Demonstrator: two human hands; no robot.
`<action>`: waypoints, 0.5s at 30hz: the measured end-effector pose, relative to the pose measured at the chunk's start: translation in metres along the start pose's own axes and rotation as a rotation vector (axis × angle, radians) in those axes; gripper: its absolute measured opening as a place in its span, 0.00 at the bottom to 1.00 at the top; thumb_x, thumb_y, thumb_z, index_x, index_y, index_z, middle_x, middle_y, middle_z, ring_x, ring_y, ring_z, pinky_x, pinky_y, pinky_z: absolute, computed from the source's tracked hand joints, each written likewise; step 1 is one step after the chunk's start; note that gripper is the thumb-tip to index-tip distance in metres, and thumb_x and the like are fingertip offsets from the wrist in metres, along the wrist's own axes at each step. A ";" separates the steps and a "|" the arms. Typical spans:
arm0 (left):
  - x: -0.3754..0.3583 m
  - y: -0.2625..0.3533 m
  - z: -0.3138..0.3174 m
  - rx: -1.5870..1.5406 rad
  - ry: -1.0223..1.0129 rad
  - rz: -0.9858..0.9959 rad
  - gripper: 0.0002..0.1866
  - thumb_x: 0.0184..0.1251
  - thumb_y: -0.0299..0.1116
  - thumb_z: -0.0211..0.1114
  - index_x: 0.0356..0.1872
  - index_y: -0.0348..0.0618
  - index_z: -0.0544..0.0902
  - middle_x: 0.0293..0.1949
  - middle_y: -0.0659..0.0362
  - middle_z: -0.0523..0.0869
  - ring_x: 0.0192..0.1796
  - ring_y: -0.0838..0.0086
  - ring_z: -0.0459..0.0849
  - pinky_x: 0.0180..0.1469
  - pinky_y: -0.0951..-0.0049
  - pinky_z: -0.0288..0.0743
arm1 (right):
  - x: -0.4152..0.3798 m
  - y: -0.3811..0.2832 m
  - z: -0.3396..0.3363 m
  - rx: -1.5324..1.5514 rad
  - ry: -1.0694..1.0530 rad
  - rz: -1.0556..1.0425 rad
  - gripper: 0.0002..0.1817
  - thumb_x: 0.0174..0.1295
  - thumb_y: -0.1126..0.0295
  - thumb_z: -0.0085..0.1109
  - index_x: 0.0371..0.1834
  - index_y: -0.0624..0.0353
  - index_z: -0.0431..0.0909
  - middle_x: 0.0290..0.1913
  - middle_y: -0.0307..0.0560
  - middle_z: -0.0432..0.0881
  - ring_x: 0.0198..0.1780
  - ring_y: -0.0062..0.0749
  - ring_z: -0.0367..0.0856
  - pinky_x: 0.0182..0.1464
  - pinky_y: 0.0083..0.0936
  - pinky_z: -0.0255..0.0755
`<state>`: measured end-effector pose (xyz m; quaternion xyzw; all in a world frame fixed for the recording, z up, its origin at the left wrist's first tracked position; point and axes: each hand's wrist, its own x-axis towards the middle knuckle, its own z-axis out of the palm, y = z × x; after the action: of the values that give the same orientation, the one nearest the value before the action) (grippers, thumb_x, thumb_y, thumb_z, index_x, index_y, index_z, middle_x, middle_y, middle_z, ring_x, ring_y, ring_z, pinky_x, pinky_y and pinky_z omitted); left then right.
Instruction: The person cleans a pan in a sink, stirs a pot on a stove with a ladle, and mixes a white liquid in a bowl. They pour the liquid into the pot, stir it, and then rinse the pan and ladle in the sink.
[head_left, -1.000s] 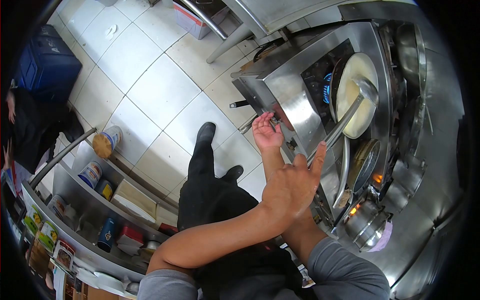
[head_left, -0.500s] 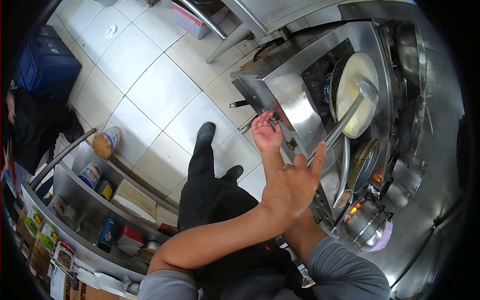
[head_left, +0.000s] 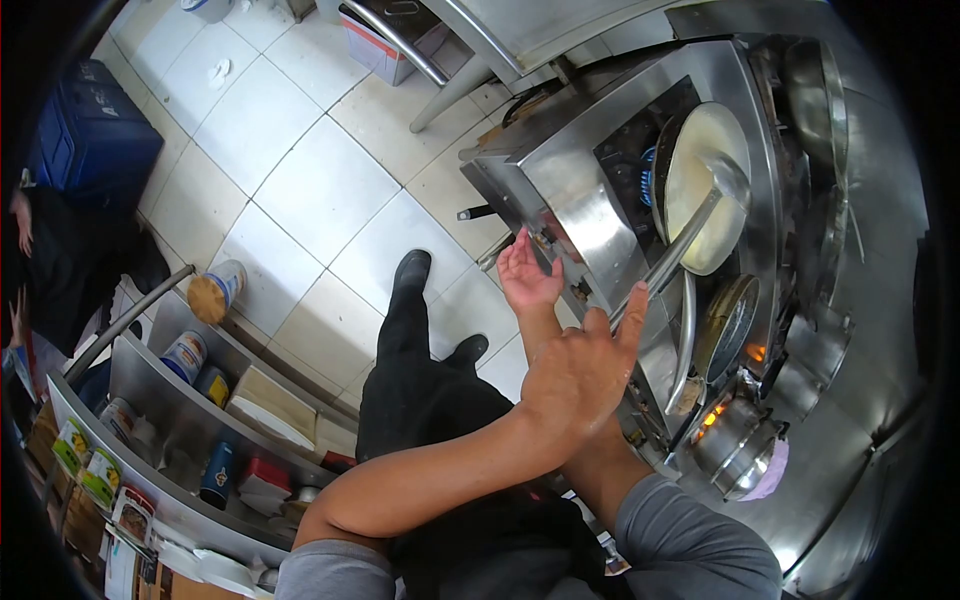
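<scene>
My left hand crosses over my right forearm and is closed round the handle of a metal ladle, index finger stretched along it. The ladle's bowl rests in the pale yellowish contents of a round pan on the stove. A blue flame burns beside the pan's near edge. My right hand is palm up with fingers apart, close to the knobs on the stove's front panel; whether a fingertip touches one is unclear.
A second pan and a metal pot with orange flame stand nearer me on the stove. Shelves with jars and boxes are at left. A tub stands beside them. Another person is at the far left.
My right hand has turned slightly, its fingers spreading a little more by the front panel. The ladle and my left hand have hardly moved.
</scene>
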<state>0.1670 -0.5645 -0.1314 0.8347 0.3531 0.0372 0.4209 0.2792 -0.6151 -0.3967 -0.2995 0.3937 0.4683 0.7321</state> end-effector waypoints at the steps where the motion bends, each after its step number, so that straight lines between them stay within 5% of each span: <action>1: 0.000 0.000 -0.001 -0.006 -0.007 -0.002 0.39 0.58 0.25 0.61 0.75 0.44 0.65 0.35 0.51 0.83 0.47 0.51 0.83 0.34 0.69 0.84 | -0.001 -0.001 -0.001 0.002 -0.002 -0.001 0.40 0.69 0.37 0.38 0.58 0.69 0.73 0.57 0.55 0.83 0.48 0.40 0.85 0.55 0.43 0.73; 9: -0.001 -0.001 0.006 0.040 0.056 0.081 0.40 0.57 0.25 0.62 0.76 0.41 0.63 0.39 0.47 0.84 0.48 0.45 0.85 0.38 0.67 0.84 | -0.034 0.002 -0.008 -0.061 0.074 -0.020 0.36 0.72 0.42 0.45 0.60 0.70 0.71 0.60 0.57 0.81 0.51 0.41 0.84 0.57 0.44 0.73; 15: -0.008 0.012 0.004 0.207 -0.018 0.104 0.44 0.55 0.27 0.65 0.77 0.41 0.60 0.38 0.47 0.84 0.37 0.55 0.88 0.34 0.59 0.83 | -0.075 -0.017 -0.098 -0.935 -0.011 0.015 0.32 0.73 0.43 0.46 0.62 0.62 0.71 0.56 0.55 0.82 0.47 0.41 0.85 0.54 0.42 0.75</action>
<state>0.1693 -0.5769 -0.1236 0.8911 0.3075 0.0147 0.3334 0.2471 -0.7347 -0.3809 -0.5918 0.1388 0.6022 0.5174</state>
